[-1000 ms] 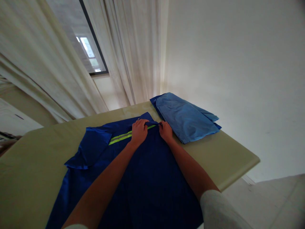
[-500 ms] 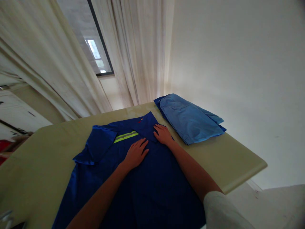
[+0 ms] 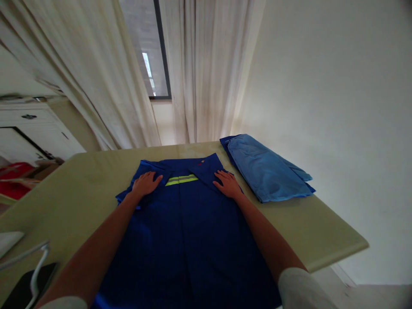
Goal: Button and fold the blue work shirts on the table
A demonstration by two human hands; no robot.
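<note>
A dark blue work shirt point(image 3: 183, 240) lies spread on the table, with a yellow-green and grey reflective strip point(image 3: 182, 180) across its upper part. Its sleeves are folded inward at the far end. My left hand point(image 3: 146, 184) rests flat on the left folded sleeve, fingers apart and pointing away from me. On the right folded sleeve, my right hand point(image 3: 228, 184) lies flat, its fingers spread. Neither hand grips the cloth. My forearms cover parts of the shirt's sides.
Folded light and dark blue garments point(image 3: 267, 169) lie at the right back of the yellowish table point(image 3: 93, 189). A white cable point(image 3: 37, 270) crosses a dark flat object point(image 3: 28, 285) at the lower left. Curtains, a window and a wall stand behind.
My left hand has moved left from the shirt's middle onto the left sleeve, which is now folded further in. My right hand stays on the right sleeve. The view has turned left.
</note>
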